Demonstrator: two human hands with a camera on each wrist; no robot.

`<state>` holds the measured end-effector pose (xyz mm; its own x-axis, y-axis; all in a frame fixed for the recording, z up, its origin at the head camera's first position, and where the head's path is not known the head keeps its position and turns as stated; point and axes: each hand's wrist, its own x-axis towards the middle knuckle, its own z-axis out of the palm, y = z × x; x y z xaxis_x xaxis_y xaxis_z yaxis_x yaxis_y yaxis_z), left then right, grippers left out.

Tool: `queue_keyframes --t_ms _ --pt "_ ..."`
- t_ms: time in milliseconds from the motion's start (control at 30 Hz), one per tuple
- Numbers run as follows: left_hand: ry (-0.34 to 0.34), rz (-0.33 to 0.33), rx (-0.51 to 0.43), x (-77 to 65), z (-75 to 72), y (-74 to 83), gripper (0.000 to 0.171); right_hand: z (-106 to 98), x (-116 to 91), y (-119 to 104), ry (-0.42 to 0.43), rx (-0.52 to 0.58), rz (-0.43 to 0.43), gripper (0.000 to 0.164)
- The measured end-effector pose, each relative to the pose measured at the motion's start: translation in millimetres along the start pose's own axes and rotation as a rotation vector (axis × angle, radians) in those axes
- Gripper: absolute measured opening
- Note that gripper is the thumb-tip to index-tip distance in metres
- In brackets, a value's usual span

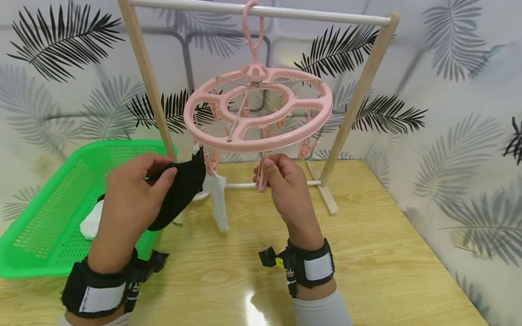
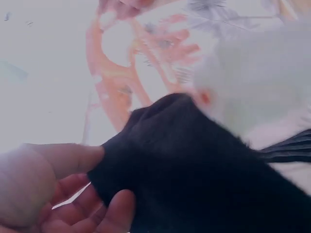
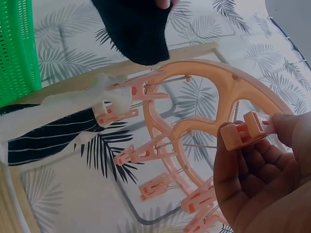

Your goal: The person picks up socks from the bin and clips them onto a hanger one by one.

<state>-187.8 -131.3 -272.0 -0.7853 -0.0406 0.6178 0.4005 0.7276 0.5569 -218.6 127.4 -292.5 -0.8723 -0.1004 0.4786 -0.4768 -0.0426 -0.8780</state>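
My left hand (image 1: 132, 199) pinches a black sock (image 1: 181, 190) between thumb and fingers, left of the round pink drying hanger (image 1: 261, 144). In the left wrist view the sock's dark fabric (image 2: 170, 160) fills the lower middle. My right hand (image 1: 290, 192) grips a pink clothespin (image 1: 262, 176) below the hanger's front rim. The right wrist view shows this clothespin (image 3: 243, 133) between thumb and fingers. A white sock (image 1: 219, 203) hangs by clothespins at the hanger's left side, and beside it hangs a dark striped sock (image 3: 53, 138).
The hanger hooks over a white rail (image 1: 318, 14) on a wooden-legged stand (image 1: 359, 97). Several other clothespins (image 3: 155, 186) dangle from the ring. At left, a green basket (image 1: 53, 217) holds a white cloth (image 1: 91, 220). All stand on a wooden table (image 1: 379, 226) against a leaf-patterned wall.
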Motion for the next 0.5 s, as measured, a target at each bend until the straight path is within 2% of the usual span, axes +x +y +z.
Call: queue_keyframes --t_ms 100,200,333,500 --pt "-0.008 -0.002 -0.050 -9.4 6.9 14.7 0.018 -1 -1 0 0.005 0.014 0.006 0.023" --pt "-0.022 -0.007 -0.097 -13.7 12.4 22.5 0.016 1 -1 0 0.011 0.030 0.017 0.022" --pt "-0.094 -0.006 -0.162 -17.6 27.0 26.7 0.015 1 -2 0 0.021 0.020 0.005 0.023" --pt "-0.178 0.016 -0.197 -19.4 47.6 27.1 0.015 0 -2 0 0.030 -0.007 -0.047 0.022"
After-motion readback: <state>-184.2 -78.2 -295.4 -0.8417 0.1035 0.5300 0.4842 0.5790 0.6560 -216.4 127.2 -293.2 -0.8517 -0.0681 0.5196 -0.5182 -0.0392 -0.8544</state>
